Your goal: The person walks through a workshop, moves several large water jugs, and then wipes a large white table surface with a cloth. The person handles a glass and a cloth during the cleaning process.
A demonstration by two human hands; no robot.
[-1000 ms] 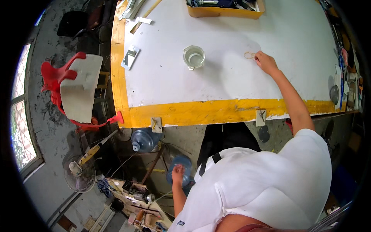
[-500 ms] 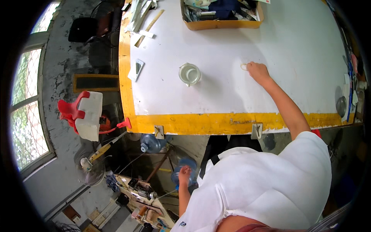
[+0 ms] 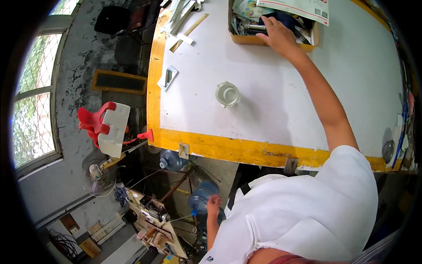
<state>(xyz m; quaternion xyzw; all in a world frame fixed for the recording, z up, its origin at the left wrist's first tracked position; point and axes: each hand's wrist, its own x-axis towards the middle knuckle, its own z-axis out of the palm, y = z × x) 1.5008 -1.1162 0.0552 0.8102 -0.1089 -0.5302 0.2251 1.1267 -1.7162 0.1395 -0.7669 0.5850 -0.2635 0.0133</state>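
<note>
My right hand (image 3: 279, 37) reaches over the near side of a yellow-brown box (image 3: 250, 40), fingers spread and nothing visible in them. Below the fingers, the box holds a shiny metal cylinder (image 3: 255, 27), dark blue cloth (image 3: 283, 21) and several small items, partly hidden by the hand. A sheet of printed paper (image 3: 303, 9) lies across the box's far right part. Down at my side hangs my left hand (image 3: 214, 203), its fingers loosely bent and apart, beside a blue water bottle (image 3: 202, 196) below the table.
On the white table (image 3: 193, 110) stands a clear glass beaker (image 3: 227, 94). A small white frame-shaped piece (image 3: 168, 78) and several strips (image 3: 189, 33) lie at the left. A red clamp-like thing (image 3: 146, 135) sits on the yellow edge; a metal disc (image 3: 388, 150) lies far right.
My right hand has moved forward from the table top to the box, its closed fingers now spread. The small pale ring beside it no longer shows there. My view has shifted slightly.
</note>
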